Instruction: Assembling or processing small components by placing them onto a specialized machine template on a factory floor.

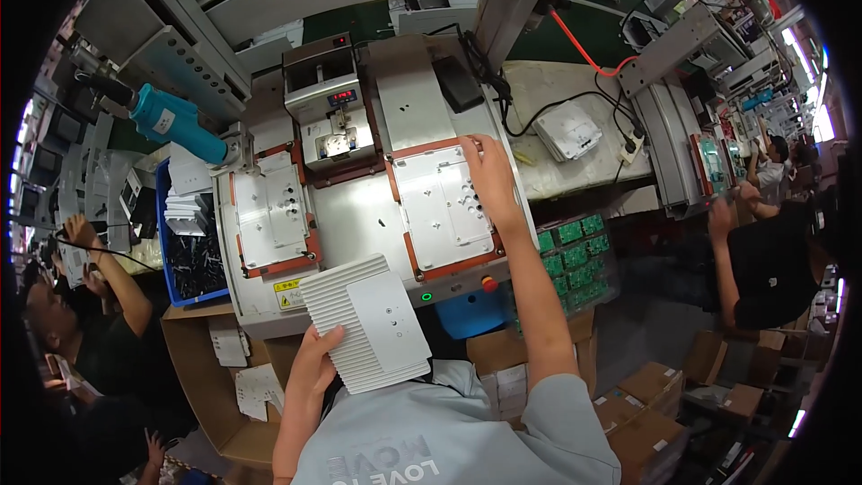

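Observation:
My left hand (314,361) grips a white ribbed plastic panel (366,321) by its lower left edge, holding it close to my chest. My right hand (489,172) reaches forward and rests on the far right edge of a white plate (442,205) seated in the right copper-framed fixture (453,267) of a grey machine bed. The left fixture (289,265) holds another white plate (269,216). Between the two fixtures, further back, stands a metal press unit (328,112) with a small red display.
A blue bin (164,256) of dark parts and white pieces sits left of the machine. A tray of green circuit boards (573,247) lies right of my arm. Cardboard boxes (646,413) stand below. Other people work at the left and right. A teal tool (175,121) hangs at upper left.

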`<state>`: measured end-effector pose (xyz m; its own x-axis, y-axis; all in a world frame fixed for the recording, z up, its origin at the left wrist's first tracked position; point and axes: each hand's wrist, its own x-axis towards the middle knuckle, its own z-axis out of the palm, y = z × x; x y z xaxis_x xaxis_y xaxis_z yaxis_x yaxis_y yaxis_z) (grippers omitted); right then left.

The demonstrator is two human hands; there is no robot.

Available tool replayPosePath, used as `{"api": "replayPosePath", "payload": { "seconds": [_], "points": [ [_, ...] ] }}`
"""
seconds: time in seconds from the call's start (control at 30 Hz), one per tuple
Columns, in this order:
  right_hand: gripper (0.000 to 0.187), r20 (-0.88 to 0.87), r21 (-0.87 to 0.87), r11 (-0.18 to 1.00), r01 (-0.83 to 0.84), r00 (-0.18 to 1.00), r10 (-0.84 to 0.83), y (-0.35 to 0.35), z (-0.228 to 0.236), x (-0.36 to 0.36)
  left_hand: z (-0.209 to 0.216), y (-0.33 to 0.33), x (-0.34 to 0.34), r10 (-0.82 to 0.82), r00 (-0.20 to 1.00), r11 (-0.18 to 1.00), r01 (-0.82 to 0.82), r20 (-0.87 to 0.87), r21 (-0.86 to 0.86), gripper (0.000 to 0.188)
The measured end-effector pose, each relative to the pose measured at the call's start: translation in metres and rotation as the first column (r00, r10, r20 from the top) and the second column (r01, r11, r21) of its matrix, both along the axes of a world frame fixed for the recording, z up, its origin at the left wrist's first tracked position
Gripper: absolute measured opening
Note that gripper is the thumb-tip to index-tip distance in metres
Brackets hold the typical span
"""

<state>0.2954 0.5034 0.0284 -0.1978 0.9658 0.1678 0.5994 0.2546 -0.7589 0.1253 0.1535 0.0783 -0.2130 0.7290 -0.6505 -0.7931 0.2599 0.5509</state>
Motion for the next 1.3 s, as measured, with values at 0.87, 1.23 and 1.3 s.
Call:
{"api": "replayPosePath", "payload": {
  "seconds": [0.87,1.23,1.3],
  "points": [
    [0.022,-0.589,-0.342,0.908,0.241,0.698,-0.407,0.025,0.013,0.093,-0.002,0.059,0.006,-0.032,0.998,0.999,0.031,-0.046,-0.025,0.041],
    [0.059,-0.166,-0.306,0.613,0.728,0.593,-0.788,0.237,-0.150,0.252,0.013,0.115,0.012,-0.039,0.999,0.998,0.039,0.001,-0.051,0.034],
    [0.058,0.080,-0.245,0.535,0.808,0.567,-0.820,0.224,-0.128,0.219,0.015,0.119,0.011,-0.073,0.996,0.997,0.075,0.054,-0.035,0.034]
  ]
}}
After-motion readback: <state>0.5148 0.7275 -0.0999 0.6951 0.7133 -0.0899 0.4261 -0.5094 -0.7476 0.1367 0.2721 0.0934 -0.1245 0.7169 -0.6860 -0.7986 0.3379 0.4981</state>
